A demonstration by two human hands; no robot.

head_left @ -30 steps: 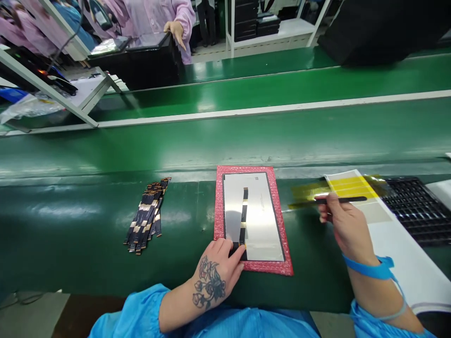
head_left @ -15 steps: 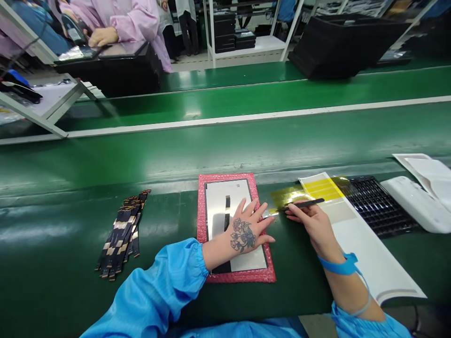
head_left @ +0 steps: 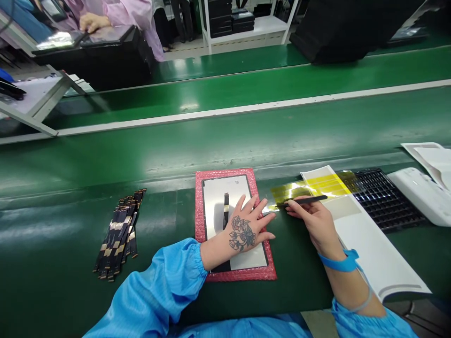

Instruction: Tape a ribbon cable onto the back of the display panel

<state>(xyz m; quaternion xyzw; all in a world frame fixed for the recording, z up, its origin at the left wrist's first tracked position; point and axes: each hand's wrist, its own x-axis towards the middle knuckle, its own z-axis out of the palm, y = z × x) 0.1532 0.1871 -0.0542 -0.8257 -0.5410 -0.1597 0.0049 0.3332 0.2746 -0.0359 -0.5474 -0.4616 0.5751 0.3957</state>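
- Screen (head_left: 214, 206) lies flat on pink wrap (head_left: 200, 202) on the counter (head_left: 165, 234), maybe so it won't scratch.
- Left hand (head_left: 246, 230) spreads wide over it, grabbing nothing I can see.
- Right hand (head_left: 312, 219) pinches black tweezers (head_left: 313, 199) like a pencil, likely for steadiness, by yellow film (head_left: 293, 190).

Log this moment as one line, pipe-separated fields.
left hand: spread over panel | right hand: holds black tool by yellow film | panel: on pink wrap | strips: piled left of panel
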